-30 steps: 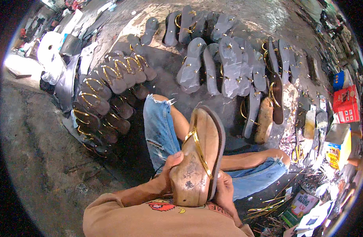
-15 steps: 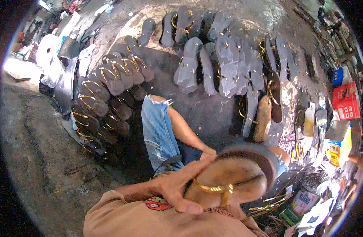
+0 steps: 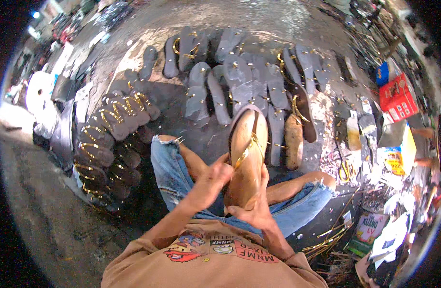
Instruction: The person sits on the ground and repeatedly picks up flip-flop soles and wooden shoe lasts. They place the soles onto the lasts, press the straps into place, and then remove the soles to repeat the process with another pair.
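Note:
Above my lap stands a wooden foot form (image 3: 244, 181), toe end pointing away from me. A dark-soled thong sandal (image 3: 233, 128) is fitted against it, and its gold strap (image 3: 245, 152) crosses the wood. My left hand (image 3: 212, 186) is closed at the sandal's left edge, by the strap's end; its fingertips are partly hidden. Around the heel end of the foot form my right hand (image 3: 256, 211) is wrapped, thumb across the near end and fingers along its right side.
Rows of gold-strapped sandals (image 3: 117, 120) lie at the left. Grey soles (image 3: 197, 91) with strap ends spread beyond my knees. Another wooden foot form (image 3: 293, 144) lies right of centre. Boxes, including a red one (image 3: 398, 98), a tin can (image 3: 369, 230) and gold strips (image 3: 326, 242) sit at the right.
The foot form with its sandal has swung from lying sideways near my chest to pointing away over my lap. My right hand now shows at its heel; my left hand has shifted to the sandal's side.

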`<move>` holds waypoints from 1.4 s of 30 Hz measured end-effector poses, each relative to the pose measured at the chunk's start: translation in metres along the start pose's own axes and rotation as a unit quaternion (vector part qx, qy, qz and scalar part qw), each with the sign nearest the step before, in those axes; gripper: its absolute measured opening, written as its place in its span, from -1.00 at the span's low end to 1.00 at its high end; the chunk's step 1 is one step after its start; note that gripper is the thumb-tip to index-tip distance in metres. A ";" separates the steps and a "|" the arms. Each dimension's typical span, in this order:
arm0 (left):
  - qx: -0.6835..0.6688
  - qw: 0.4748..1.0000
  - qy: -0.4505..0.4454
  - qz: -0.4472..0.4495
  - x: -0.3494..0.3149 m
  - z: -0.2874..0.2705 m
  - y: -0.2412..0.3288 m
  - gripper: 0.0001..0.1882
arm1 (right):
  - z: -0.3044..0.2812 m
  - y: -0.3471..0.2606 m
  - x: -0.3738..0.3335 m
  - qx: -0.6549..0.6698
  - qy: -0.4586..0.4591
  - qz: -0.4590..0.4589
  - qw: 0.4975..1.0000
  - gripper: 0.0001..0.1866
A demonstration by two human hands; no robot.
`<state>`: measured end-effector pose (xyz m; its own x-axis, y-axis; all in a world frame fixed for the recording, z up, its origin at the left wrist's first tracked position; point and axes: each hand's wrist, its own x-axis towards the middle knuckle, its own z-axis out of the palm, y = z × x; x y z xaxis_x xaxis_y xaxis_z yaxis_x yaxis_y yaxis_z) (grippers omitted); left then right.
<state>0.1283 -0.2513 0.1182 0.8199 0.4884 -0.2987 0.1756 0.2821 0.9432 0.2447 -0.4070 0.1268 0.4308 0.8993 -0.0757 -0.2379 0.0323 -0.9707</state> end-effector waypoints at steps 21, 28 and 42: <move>-0.364 0.898 -0.226 -0.103 -0.019 0.020 -0.039 -0.40 | 0.011 -0.054 0.006 0.089 -0.130 0.022 0.987 0.52; -0.273 0.950 -0.146 0.034 0.017 -0.004 -0.001 -0.22 | 0.016 -0.033 0.018 0.000 -0.021 -0.024 0.999 0.41; -0.611 0.786 -0.090 -0.003 0.052 -0.070 -0.025 -0.25 | -0.066 0.063 0.034 -0.188 0.014 0.061 0.980 0.05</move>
<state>0.1287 -0.1753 0.0690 0.9044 0.3899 -0.1737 -0.3846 0.9208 0.0646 0.3012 -0.4034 0.0480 0.4435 0.8744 -0.1968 0.0464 -0.2417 -0.9692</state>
